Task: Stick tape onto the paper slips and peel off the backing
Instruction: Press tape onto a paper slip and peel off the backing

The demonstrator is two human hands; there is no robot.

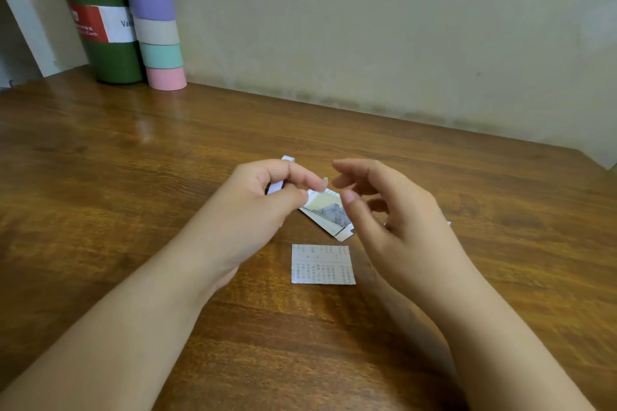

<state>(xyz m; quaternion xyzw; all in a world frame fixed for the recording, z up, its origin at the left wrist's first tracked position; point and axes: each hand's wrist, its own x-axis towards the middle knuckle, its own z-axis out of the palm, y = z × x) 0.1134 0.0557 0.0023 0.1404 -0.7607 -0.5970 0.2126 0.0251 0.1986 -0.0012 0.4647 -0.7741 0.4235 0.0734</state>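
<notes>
Slip [323, 264] on table [133, 177] between forearms, slip stack [330, 215] behind it, bottle [100, 10] and cup stack [154, 17] far left against wall [400, 27].

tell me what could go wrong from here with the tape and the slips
The left hand pinches a small white tape strip above the slip stack; it may curl and stick to the fingers. The loose printed slip lies near the right hand and could be brushed askew.
</notes>
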